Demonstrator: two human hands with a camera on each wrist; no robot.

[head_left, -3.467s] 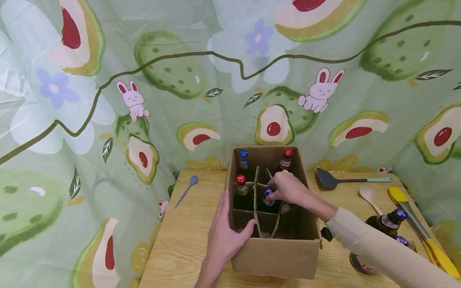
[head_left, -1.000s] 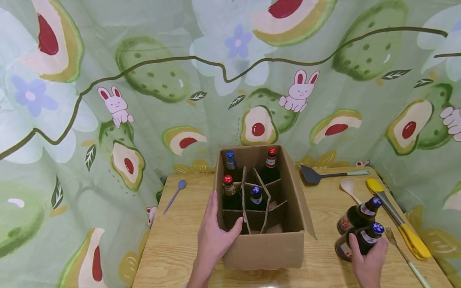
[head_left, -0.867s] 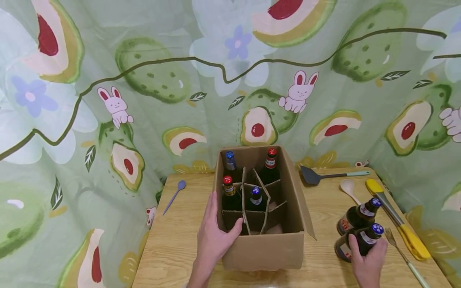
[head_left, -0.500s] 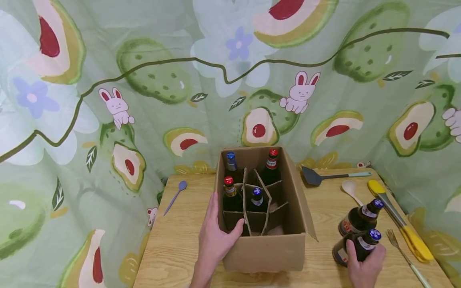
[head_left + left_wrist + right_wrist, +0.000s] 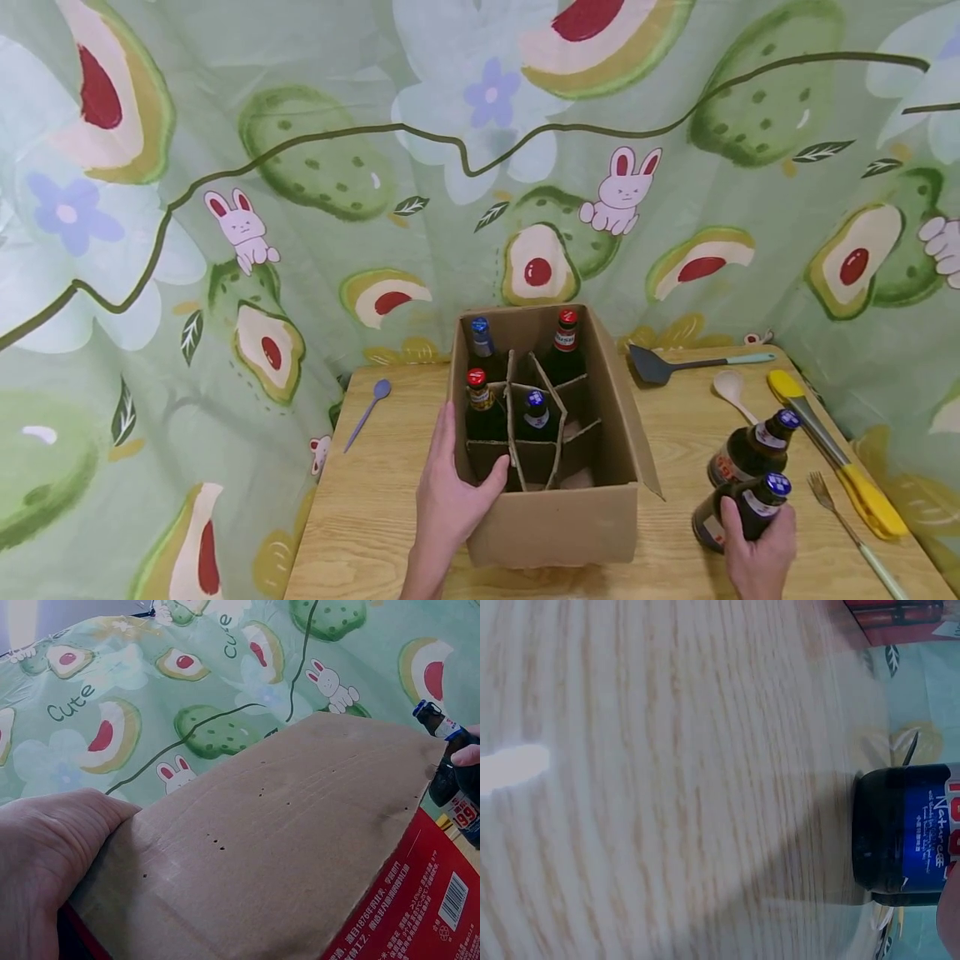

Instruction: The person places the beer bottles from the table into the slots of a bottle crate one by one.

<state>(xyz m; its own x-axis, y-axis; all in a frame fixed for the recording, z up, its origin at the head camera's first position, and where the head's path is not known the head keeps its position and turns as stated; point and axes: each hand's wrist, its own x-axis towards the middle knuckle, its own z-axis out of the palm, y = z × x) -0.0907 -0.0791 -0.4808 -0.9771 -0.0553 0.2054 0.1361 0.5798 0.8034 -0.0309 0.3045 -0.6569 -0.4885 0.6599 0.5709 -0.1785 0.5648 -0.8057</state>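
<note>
The right hand (image 5: pixel 759 554) grips the near bottle (image 5: pixel 738 510), which stands on the wooden surface (image 5: pixel 375 508) right of the cardboard box (image 5: pixel 555 521). Lift it straight up, clear of the second bottle (image 5: pixel 752 450) touching it. The left hand (image 5: pixel 450 500) grips the box's left wall, thumb inside. A green patterned cloth (image 5: pixel 300 167) hangs behind.

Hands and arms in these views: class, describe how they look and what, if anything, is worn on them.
Both are bare human hands. The left hand and its forearm show no sleeve, glove, ring or watch. The right hand is likewise ungloved and ringless; its wrist leaves the frame, so no sleeve can be seen now. No markings show.
</note>
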